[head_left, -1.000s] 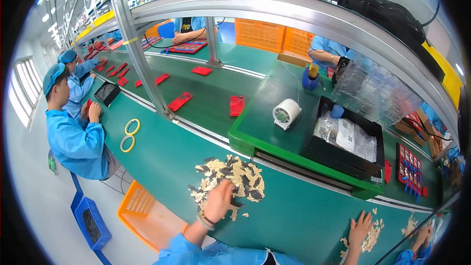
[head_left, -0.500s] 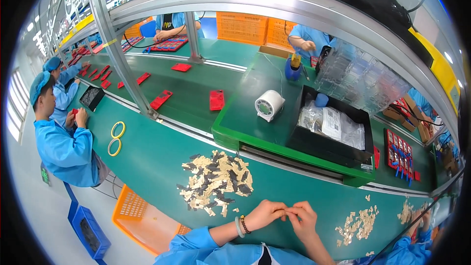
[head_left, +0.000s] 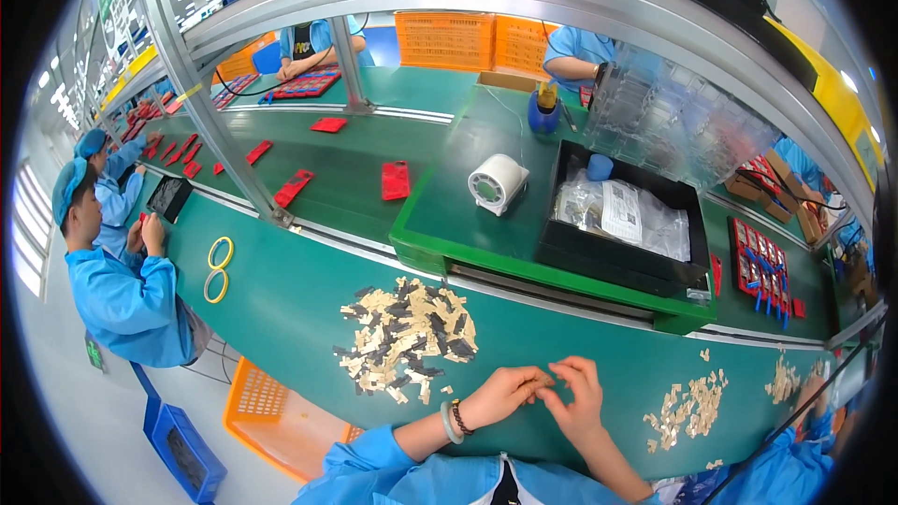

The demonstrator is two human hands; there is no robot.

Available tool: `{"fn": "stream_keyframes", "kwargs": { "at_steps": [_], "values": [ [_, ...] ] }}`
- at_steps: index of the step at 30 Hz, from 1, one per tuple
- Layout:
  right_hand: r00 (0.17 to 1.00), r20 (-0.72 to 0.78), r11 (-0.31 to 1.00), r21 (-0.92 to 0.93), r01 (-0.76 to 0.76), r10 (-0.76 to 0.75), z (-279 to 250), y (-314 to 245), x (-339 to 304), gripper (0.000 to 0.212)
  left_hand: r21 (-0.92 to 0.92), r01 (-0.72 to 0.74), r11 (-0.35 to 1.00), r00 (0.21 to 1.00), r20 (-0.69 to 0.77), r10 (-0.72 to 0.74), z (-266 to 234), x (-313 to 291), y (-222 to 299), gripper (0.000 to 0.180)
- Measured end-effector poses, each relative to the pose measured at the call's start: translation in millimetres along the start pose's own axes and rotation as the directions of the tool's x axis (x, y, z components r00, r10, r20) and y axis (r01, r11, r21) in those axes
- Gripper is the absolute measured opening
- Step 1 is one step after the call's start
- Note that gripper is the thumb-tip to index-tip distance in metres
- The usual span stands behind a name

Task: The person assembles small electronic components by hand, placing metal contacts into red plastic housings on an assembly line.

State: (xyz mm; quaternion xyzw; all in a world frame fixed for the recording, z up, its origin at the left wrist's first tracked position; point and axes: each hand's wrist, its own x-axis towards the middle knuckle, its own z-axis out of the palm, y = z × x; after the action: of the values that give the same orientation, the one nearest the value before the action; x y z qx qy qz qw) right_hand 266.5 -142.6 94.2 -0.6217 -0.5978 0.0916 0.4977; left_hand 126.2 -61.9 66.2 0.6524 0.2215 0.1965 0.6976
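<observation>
My left hand (head_left: pixel 510 396) is closed in a pinch, its fingertips meeting those of my right hand (head_left: pixel 578 404) above the near edge of the green table. Whatever small thing is between them is too hidden to name. The right fingers are bent, with the thumb close to the left fingertips. To the left of my hands lies a heap of small beige and black pieces (head_left: pixel 404 337). A looser scatter of beige pieces (head_left: pixel 687 410) lies to their right.
Beyond the table, red cases (head_left: pixel 395 180) lie on a green conveyor. A green-edged stand holds a black bin (head_left: pixel 613 266) and a white fan (head_left: pixel 497 183). Two tape rolls (head_left: pixel 218 268) are on the left, near a co-worker (head_left: pixel 126 290). An orange crate (head_left: pixel 271 421) stands below.
The view has shifted a little. My hands have risen slightly from the table's near edge, and the right index finger has lifted away from its thumb.
</observation>
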Motion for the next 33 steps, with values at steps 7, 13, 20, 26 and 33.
{"fn": "stream_keyframes", "kwargs": {
  "at_steps": [7,13,20,26,33],
  "values": [
    [0.981,0.056,0.982,-0.002,0.187,-0.187,-0.1,19.2,-5.5,0.018,-0.236,0.083,0.968,0.994,-0.043,-0.096,-2.2,1.9,-3.3,0.015],
    [0.950,-0.152,0.954,-0.170,0.248,-0.274,1.4,14.8,19.8,0.015,-0.329,-0.019,0.944,0.996,-0.089,-0.011,-3.7,2.9,0.5,0.015],
    [0.985,0.077,0.988,-0.010,0.156,-0.155,-7.4,9.3,10.5,0.008,0.179,-0.273,0.945,0.953,-0.083,0.291,-8.0,-2.7,14.4,0.013],
    [0.928,0.076,0.904,0.210,-0.373,0.365,-36.0,49.5,-24.2,0.004,0.328,-0.713,0.619,0.696,0.225,0.682,4.3,-5.8,22.5,0.013],
    [0.940,-0.140,0.943,-0.075,-0.323,0.310,-101.5,75.9,-44.5,0.025,0.615,-0.651,0.445,0.691,0.238,0.683,-0.3,-3.3,13.0,0.019]
  ]
}}
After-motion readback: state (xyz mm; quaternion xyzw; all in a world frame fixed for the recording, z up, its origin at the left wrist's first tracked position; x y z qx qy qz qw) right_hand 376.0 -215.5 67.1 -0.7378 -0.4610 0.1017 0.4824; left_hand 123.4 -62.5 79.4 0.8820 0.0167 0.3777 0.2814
